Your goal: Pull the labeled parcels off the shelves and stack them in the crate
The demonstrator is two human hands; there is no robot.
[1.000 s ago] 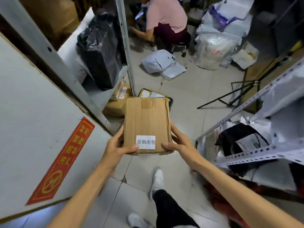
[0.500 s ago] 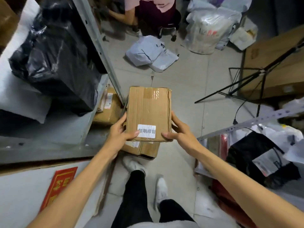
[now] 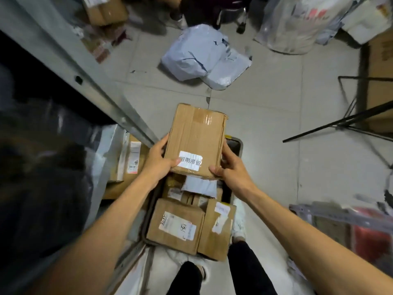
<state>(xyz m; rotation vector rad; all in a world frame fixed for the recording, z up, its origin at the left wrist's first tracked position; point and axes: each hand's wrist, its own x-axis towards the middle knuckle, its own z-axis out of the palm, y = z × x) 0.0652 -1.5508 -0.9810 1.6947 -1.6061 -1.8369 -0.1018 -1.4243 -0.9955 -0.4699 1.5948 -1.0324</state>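
I hold a brown cardboard parcel (image 3: pixel 196 139) with a white printed label near its front edge. My left hand (image 3: pixel 158 161) grips its left side, thumb on top by the label. My right hand (image 3: pixel 230 169) grips its right front corner. The parcel hangs over the far end of a dark crate (image 3: pixel 235 145) on the floor. Inside the crate lie several labeled cardboard parcels, among them a wide box (image 3: pixel 176 225) and a narrower box (image 3: pixel 217 228), with a grey mailer (image 3: pixel 201 186) between them and my hands.
A metal shelf upright (image 3: pixel 85 71) slants along the left, with black bags (image 3: pixel 42 167) and a labeled box (image 3: pixel 129 160) on the shelf. Grey poly mailers (image 3: pixel 202 58) lie on the tiled floor ahead. Black stand legs (image 3: pixel 350 120) spread at right. My feet stand beside the crate.
I have stepped forward and tilted my view down. The parcel has moved from above the open floor to above the crate, whose contents now show below my hands.
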